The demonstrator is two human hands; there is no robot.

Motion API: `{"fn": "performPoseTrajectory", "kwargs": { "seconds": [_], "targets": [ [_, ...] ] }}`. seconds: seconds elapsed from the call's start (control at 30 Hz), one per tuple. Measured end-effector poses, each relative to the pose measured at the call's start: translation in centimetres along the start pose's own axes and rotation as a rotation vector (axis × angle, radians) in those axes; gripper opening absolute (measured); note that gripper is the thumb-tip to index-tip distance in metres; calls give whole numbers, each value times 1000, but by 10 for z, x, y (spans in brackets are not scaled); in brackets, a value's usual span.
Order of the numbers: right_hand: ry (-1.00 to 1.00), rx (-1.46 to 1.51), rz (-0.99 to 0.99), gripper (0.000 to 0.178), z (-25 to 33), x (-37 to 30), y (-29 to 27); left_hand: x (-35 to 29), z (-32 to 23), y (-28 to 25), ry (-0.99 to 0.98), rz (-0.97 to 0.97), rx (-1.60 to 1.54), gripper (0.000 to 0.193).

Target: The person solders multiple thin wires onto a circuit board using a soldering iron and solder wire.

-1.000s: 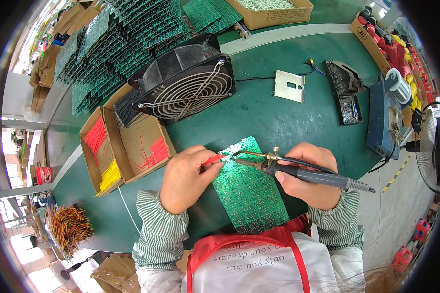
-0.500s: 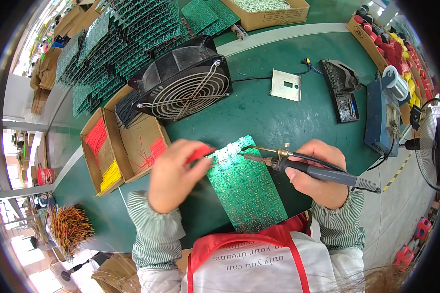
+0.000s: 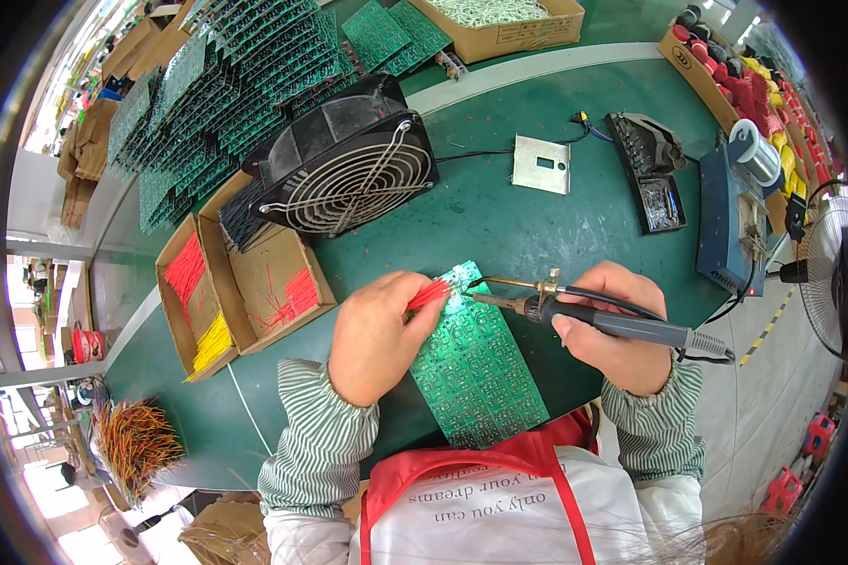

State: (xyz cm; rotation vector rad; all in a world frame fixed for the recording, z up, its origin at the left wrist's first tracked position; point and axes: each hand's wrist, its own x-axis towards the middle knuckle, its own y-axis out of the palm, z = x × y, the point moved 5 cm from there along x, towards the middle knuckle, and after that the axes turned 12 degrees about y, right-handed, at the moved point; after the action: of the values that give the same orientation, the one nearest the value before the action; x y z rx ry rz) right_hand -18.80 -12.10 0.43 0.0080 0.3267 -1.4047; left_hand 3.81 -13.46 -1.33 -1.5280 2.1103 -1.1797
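A green circuit board panel (image 3: 481,377) lies slanted on the green table in front of me, its near end by my apron. My left hand (image 3: 379,330) pinches a small bundle of red wires (image 3: 430,294) over the panel's far left part. My right hand (image 3: 622,330) is wrapped round a grey and black soldering iron (image 3: 603,320). Its tip meets the far part of the panel, close to the wire ends. A thin brass-coloured tube fixed to the iron by a clamp also reaches that spot. Exact contact of wire and tip is too small to tell.
Beyond the panel stands a black fan (image 3: 349,169) with a wire guard. Cardboard trays (image 3: 245,306) of red, yellow and black wires sit left, near stacked boards (image 3: 226,104). Right are a metal plate (image 3: 541,165), a black holder (image 3: 652,179), a blue soldering station (image 3: 725,217) and a solder spool (image 3: 754,151).
My left hand has moved right and closer to the panel's far part, bringing the red wires near the iron's tip. My right hand stays almost in place. The view has shifted slightly.
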Motion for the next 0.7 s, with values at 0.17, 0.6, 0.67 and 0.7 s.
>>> {"fn": "performPoseTrajectory", "kwargs": {
  "seconds": [0.17,0.6,0.67,0.7],
  "targets": [
    [-52,-29,0,16,-1,5,3,2,1,3,9,26,5,13],
    [11,-5,-20,16,-2,5,-1,2,2,3,-2,2,-30,12],
    [2,-12,-25,16,0,4,-3,2,3,2,-42,80,5,13],
    [1,-11,-24,16,0,3,-3,2,3,1,-42,79,6,13]
  ]
}}
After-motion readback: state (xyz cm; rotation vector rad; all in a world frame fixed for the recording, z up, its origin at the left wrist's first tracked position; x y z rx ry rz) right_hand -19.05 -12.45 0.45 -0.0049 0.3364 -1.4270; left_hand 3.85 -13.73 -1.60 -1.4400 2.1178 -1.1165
